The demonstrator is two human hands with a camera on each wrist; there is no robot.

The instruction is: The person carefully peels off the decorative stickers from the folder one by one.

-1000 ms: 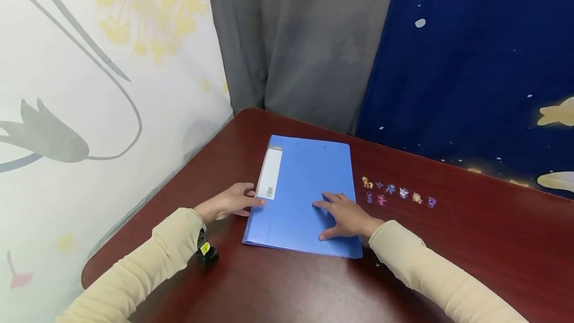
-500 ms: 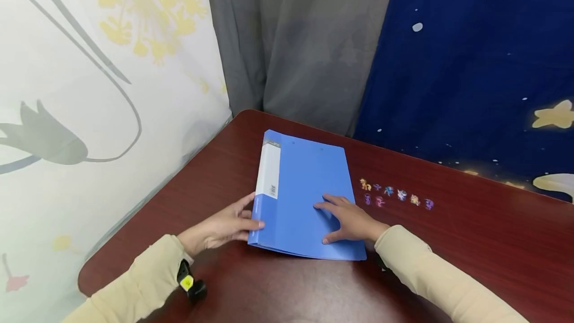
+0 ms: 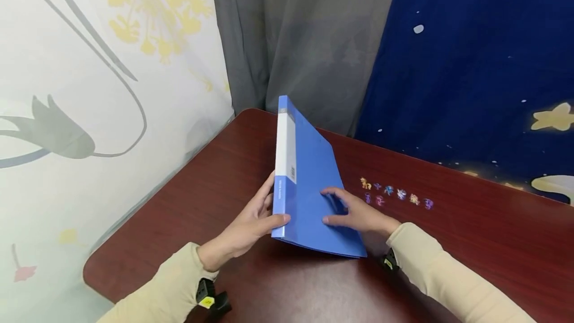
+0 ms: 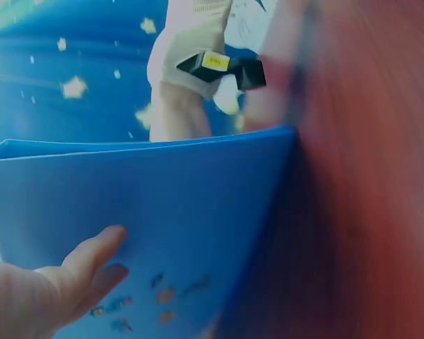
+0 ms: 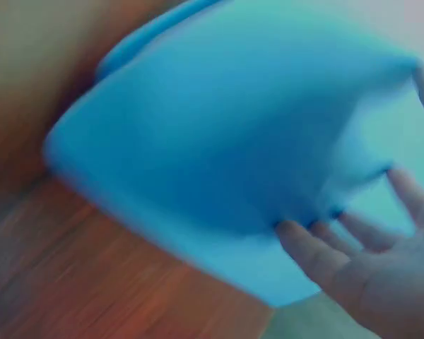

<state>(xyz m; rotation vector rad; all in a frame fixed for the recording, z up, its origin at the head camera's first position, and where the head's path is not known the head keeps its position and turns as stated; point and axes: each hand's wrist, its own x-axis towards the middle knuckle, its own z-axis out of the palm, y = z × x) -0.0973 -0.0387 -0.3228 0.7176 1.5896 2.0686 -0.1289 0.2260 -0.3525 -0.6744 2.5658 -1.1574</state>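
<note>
A blue file folder with a white spine label is tilted up on its spine side, its right edge low at the table. My left hand grips the spine near its lower end, thumb in front and fingers behind. My right hand touches the cover with spread fingertips. In the left wrist view, small coloured pictures show on the folder's blue underside, beside my left hand's thumb. Fingertips of my right hand meet the blue cover in the blurred right wrist view.
Several small colourful pony figures lie in two rows on the dark red table, right of the folder. A white patterned curtain borders the left side; grey and navy starry curtains hang behind.
The folder lay flat a second ago; its spine side has risen with my left hand, which moved right and up along with it. My right hand has stayed on the cover, shifting slightly right.
</note>
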